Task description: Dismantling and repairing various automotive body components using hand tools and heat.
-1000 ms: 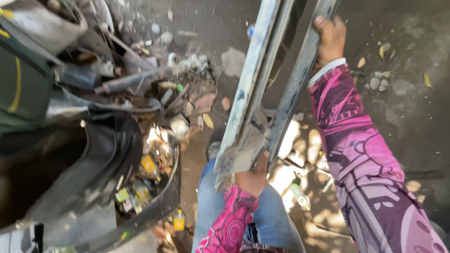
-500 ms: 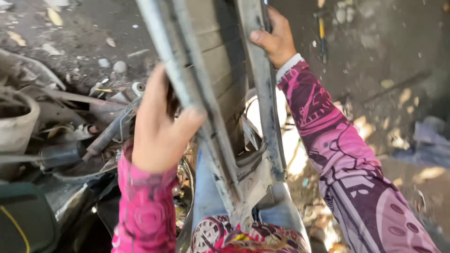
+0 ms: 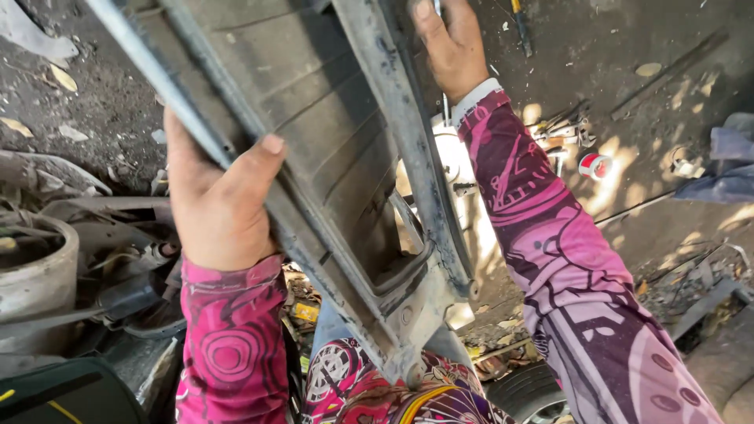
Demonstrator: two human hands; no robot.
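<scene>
The left hand (image 3: pixel 220 204) is clamped on the left rail of a long grey panel (image 3: pixel 314 133), a dusty, ribbed piece of moulded plastic or metal with raised edges. Its thumb lies across the front of the rail and points up and to the right, while the palm and fingers wrap behind the edge, so the hand is closed about the rail rather than spread flat. The right hand (image 3: pixel 449 47) grips the opposite rail higher up, near the top of the view; its fingers curl round the edge, though the fingertips run out of sight, so how tightly they close is probably firm but cannot be told for certain. Both arms wear pink and purple patterned sleeves (image 3: pixel 565 267).

The panel stands tilted between the hands, its lower end resting down by the person's lap, where a notched bracket closes the frame. Behind it lies bare dirt ground (image 3: pixel 644 180), with a small red and white roll (image 3: pixel 594 165) and scattered tools just right of the right forearm. To the left sits a heap of scrap parts (image 3: pixel 102 259), including a worn grey drum.
</scene>
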